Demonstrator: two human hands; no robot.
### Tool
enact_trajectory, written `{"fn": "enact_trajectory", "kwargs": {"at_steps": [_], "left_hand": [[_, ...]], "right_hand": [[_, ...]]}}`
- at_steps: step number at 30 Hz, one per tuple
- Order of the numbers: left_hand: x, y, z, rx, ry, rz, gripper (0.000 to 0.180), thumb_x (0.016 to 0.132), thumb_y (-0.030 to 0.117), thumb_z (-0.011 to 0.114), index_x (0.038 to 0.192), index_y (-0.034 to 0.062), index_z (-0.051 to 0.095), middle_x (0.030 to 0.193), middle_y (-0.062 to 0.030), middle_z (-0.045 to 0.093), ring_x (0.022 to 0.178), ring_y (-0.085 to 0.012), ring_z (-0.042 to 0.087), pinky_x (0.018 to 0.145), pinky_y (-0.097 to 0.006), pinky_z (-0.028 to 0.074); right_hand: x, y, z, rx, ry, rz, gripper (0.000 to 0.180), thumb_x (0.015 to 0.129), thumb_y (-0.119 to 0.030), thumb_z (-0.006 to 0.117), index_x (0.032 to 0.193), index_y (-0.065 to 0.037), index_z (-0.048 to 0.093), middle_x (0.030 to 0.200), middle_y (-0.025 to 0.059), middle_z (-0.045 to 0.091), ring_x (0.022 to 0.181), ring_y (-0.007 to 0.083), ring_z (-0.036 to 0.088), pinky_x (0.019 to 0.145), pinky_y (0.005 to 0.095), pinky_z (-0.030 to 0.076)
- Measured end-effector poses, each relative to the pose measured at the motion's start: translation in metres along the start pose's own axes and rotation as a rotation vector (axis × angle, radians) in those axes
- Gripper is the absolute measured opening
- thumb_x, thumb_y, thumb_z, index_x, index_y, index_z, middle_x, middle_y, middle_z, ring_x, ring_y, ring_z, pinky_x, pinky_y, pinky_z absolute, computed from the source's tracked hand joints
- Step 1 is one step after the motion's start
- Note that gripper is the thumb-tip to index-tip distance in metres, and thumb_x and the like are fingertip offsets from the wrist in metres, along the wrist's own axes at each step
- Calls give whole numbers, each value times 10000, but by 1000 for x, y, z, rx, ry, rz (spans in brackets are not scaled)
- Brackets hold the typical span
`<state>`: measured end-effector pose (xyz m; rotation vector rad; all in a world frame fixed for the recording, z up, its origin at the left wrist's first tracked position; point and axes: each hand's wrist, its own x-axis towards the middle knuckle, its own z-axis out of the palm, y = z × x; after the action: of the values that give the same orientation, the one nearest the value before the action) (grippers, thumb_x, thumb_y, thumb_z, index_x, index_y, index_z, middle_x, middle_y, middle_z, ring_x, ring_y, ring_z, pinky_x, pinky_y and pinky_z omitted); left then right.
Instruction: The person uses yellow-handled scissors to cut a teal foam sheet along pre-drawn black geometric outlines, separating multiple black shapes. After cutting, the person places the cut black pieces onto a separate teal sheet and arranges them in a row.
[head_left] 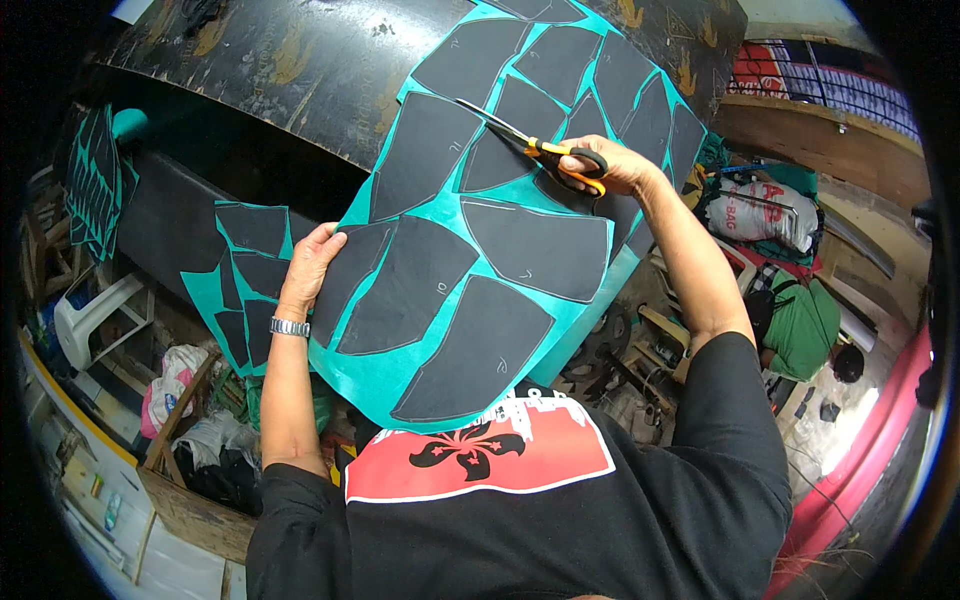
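Note:
A large teal sheet (365, 385) covered with outlined black panels (485, 350) is spread in front of me, its far part resting on the dark worktop and its near end at my chest. My left hand (318, 262) grips the sheet's left edge, with the thumb on top. Scissors (545, 150) with orange and black handles are in my right hand (615, 165), fingers closed through the loops. Their blades point away to the upper left over the panels. Part of the sheet behind the right hand is hidden.
A scuffed black worktop (300, 70) extends across the far side. Another teal and black piece (265, 240) hangs at left, near a white plastic chair (85, 320). At right are a stuffed white bag (760, 215) and a person in green (805, 320).

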<state>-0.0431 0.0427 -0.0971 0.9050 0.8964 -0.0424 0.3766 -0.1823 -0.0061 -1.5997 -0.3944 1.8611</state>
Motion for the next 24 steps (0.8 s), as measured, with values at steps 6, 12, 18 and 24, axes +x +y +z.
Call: {"fn": "enact_trajectory", "kwargs": {"at_steps": [6,12,18,24], "left_hand": [[-2,-5,2,-13,-4,42,202,974,160,634,1140,46,654,983,18,683,862,-55,624,792,-202,514],[6,-2,-3,11,-7,102,206,972,165,640,1137,43,655,978,21,686,874,-49,619,791,-199,508],[1,-3,1,17,1,140,196,971,143,638,1132,32,651,977,17,687,877,-50,617,805,-202,505],[2,-5,1,4,-46,181,194,973,135,632,1134,27,651,990,10,685,883,-55,616,817,-208,506]], "right_hand": [[6,-20,0,13,-134,52,423,855,-425,768,994,-49,634,705,-5,583,575,69,521,506,207,403],[22,-38,-16,-139,-172,-17,447,851,-472,755,958,-56,628,708,-2,586,579,70,537,500,202,418],[34,-53,-14,-180,-129,60,507,828,-507,762,982,-36,657,760,16,623,629,80,585,531,209,462],[35,-56,-16,-250,-198,10,722,796,-531,777,1241,9,599,761,30,626,615,94,580,540,202,461]]}}
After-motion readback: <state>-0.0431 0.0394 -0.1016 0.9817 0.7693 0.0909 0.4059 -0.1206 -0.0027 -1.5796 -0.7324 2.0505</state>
